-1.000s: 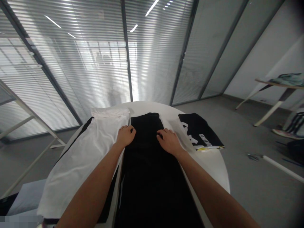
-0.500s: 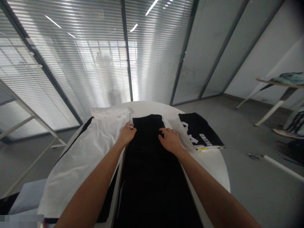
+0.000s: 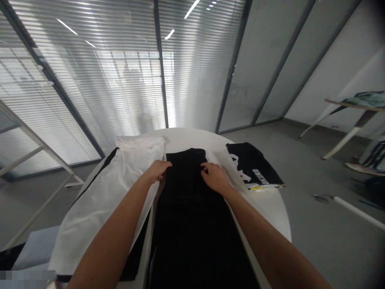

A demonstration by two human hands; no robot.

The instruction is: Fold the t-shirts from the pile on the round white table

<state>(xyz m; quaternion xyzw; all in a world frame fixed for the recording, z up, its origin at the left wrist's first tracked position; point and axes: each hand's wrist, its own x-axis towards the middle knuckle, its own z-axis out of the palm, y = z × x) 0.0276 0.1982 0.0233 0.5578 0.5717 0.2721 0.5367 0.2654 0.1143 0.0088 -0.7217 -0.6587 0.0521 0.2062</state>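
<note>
Gripping one long black garment [image 3: 186,200] at its far edges with left hand [image 3: 157,171] and right hand [image 3: 215,178]. Counted three garments on one round white table [image 3: 270,208]: also one white garment [image 3: 114,192] and one folded black printed shirt [image 3: 254,164].

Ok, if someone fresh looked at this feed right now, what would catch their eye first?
Most likely the long black garment running down the middle of the round white table, with the left hand and right hand at its two side edges near the far end. Next, the white garment lying beside it on the left, and a folded black printed shirt on the right.
</note>
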